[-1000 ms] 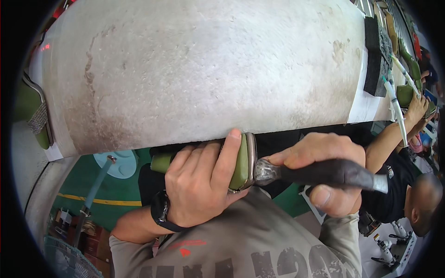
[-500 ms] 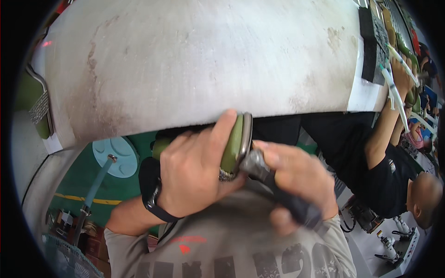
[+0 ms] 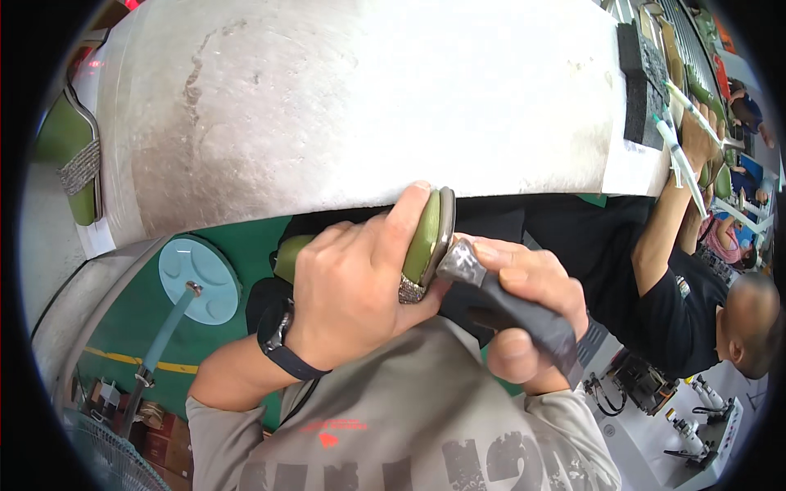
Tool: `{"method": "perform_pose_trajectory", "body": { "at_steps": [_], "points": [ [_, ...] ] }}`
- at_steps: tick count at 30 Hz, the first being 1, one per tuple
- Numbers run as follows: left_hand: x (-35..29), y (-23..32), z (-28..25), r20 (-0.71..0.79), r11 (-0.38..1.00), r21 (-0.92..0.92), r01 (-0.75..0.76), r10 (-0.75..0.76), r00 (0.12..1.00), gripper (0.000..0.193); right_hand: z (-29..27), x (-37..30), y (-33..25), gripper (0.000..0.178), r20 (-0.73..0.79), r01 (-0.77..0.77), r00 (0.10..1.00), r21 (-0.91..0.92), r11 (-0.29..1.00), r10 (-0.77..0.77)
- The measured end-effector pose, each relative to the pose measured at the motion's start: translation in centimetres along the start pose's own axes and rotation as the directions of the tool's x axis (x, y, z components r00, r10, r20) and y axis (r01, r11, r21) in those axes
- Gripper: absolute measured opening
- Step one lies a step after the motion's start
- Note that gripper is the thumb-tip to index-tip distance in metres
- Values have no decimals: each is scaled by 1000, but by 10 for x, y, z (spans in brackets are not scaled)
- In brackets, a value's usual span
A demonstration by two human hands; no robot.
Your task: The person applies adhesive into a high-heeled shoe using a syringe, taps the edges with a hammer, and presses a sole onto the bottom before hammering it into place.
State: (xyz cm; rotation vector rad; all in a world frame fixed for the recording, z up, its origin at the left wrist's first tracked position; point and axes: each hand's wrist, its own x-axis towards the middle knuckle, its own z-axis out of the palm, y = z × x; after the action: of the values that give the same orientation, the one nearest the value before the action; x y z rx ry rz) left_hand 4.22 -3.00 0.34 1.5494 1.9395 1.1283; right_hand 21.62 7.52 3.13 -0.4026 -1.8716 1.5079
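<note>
My left hand (image 3: 352,286) is wrapped around a green shoe last (image 3: 422,241) just off the worktop's near edge. The last carries a sparkly strap (image 3: 411,288) and a dark sole (image 3: 444,237), which faces right. My right hand (image 3: 536,286) is closed on a dark-gripped hand tool (image 3: 524,315) with a blocky metal head. That head lies close beside the sole, near my left fingers; contact is unclear. Part of the last is hidden behind my left hand.
A pale curved worktop (image 3: 327,106) spans the far side. Another green last with a strap (image 3: 70,135) stands at left. A black foam block (image 3: 640,82) and syringes (image 3: 684,159) are at right, near a co-worker's arm (image 3: 659,221). A light-blue stool (image 3: 201,282) stands lower left.
My right hand and the tool, blurred before, now look sharp. The view has shifted slightly, and my left hand still holds the last.
</note>
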Motion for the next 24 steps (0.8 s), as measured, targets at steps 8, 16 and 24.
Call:
{"method": "perform_pose_trajectory", "body": {
  "at_steps": [8,16,24],
  "points": [
    [7,4,-26,155,961,-225,158,-125,980,83,-2,42,-25,34,-78,-357,927,121,926,367],
    [32,81,-101,-95,854,-462,-240,221,971,119,7,44,-79,65,-191,235,967,417,878,-168],
    [73,87,-54,-213,841,-100,-532,504,837,94,-23,29,-75,47,-212,93,976,621,778,52]
  ]
}}
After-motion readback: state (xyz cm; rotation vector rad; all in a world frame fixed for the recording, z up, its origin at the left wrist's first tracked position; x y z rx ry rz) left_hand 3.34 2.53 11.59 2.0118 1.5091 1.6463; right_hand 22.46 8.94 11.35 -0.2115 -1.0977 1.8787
